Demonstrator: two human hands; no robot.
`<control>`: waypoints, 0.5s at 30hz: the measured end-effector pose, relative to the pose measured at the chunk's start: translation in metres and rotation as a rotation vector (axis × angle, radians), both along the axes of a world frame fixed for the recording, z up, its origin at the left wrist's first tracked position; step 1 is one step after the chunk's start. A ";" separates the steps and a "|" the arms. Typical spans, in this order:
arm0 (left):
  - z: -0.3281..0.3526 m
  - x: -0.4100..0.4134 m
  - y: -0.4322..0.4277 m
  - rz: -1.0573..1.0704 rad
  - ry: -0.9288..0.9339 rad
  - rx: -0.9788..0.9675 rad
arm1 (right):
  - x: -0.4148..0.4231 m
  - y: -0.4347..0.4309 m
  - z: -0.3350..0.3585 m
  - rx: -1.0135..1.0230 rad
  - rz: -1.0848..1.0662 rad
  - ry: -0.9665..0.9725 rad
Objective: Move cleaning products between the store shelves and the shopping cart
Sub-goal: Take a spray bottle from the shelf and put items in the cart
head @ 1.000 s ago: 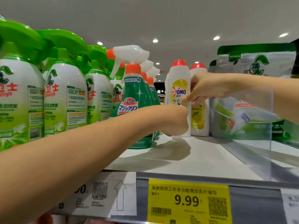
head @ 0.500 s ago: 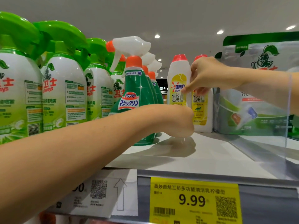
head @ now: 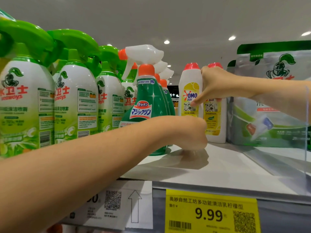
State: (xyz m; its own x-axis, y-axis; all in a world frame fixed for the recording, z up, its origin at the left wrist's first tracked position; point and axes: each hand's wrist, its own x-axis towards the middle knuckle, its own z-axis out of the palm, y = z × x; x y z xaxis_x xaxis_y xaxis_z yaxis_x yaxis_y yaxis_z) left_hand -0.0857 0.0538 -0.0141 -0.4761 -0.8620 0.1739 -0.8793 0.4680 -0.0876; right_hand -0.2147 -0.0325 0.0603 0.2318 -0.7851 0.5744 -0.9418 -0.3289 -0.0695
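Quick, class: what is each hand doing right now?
Left hand: curled low before the front OMO bottle; grip cannot be told.
Right hand: grips the rear OMO bottle.

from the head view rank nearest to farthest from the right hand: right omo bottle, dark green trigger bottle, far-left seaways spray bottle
1. right OMO bottle, gripped by the right hand
2. dark green trigger bottle, to its left, mid-shelf
3. far-left Seaways spray bottle, at the frame's left edge
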 end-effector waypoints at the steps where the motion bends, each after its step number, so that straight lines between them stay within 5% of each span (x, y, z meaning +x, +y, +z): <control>1: 0.000 0.000 0.000 0.001 0.003 0.001 | 0.000 -0.001 0.000 -0.004 -0.003 0.003; 9: 0.000 0.001 0.002 -0.004 0.006 -0.016 | 0.000 -0.001 -0.002 -0.018 -0.019 0.064; 15: 0.001 0.001 -0.001 -0.032 0.031 -0.019 | -0.004 0.022 0.003 0.065 0.178 -0.236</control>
